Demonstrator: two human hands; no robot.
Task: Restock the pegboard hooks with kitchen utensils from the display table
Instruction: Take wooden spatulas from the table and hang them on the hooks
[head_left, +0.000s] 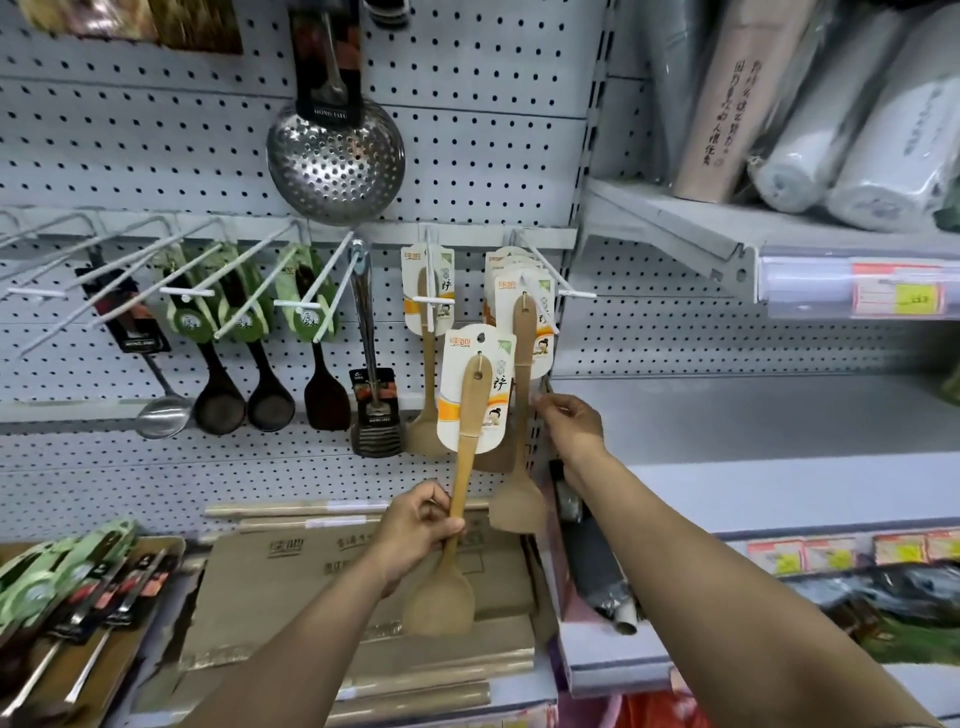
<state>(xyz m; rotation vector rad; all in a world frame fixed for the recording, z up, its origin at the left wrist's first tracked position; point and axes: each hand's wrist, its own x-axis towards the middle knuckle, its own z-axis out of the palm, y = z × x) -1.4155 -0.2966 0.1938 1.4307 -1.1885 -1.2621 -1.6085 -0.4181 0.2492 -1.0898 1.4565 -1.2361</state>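
We grip a carded wooden spatula (464, 488) by its smooth handle in our left hand (415, 527), blade down, in front of the pegboard (467, 130). Our right hand (571, 426), fingers curled, pinches another wooden spatula (519, 415) hanging from the right hook (540, 283). Left of it hang dark ladles (244, 374); a perforated steel skimmer (335, 156) hangs above, and flat cardboard boxes (337, 587) lie below.

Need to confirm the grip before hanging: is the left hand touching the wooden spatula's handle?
Touching. The head view shows the left hand with fingers wrapped around the handle of the wooden spatula, no gap between them.
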